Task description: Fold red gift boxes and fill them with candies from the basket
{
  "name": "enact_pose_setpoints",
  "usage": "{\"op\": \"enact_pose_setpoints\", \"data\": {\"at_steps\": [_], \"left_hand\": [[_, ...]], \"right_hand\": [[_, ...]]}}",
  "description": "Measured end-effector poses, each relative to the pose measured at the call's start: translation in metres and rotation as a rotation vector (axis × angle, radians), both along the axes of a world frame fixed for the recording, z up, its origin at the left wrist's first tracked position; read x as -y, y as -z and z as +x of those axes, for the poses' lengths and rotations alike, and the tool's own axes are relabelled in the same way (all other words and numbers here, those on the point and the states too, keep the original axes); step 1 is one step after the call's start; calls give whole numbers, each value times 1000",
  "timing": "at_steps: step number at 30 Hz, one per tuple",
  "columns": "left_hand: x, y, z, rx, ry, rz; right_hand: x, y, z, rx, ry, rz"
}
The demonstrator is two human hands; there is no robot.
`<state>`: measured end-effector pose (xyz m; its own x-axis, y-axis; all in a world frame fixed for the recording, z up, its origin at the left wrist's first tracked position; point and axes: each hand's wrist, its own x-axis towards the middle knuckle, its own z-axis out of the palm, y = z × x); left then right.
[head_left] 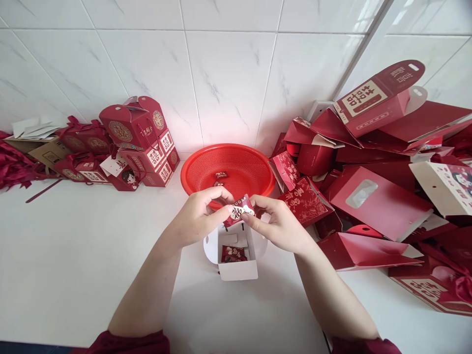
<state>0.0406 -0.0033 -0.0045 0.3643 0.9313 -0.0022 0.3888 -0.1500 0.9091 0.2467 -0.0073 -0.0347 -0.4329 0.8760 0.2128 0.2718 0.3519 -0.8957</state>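
Note:
Between them, my left hand [197, 215] and my right hand [278, 220] pinch a small red wrapped candy [241, 209] with white lettering, thumbs on its front face. Just below stands an open gift box [238, 272], white on the inside, its flaps folded outward. Inside the box lie red candy packets [233, 253]. Right behind my hands is a red perforated plastic basket [190, 164], with a few candy packets [221, 175] at its bottom. My fingertips hide part of the basket's near rim.
At left along the tiled wall stand several closed red gift boxes [127, 125], beside dark red ribbons [16, 164] and white papers [35, 129]. A tall, loose heap of red boxes [379, 196] fills the right side. Everything rests on a white table [84, 255].

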Motion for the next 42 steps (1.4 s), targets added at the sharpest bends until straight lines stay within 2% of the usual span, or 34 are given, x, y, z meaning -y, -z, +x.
{"op": "enact_pose_setpoints", "data": {"at_steps": [22, 29, 35, 42], "left_hand": [[2, 4, -1, -30, -9, 61], [1, 3, 5, 83, -36, 58], [-3, 2, 1, 70, -88, 90], [-1, 1, 2, 46, -64, 33]], "right_hand": [[2, 0, 0, 27, -36, 9], [0, -2, 5, -19, 34, 24], [-1, 1, 7, -37, 78, -18], [0, 0, 7, -60, 53, -27]]}}
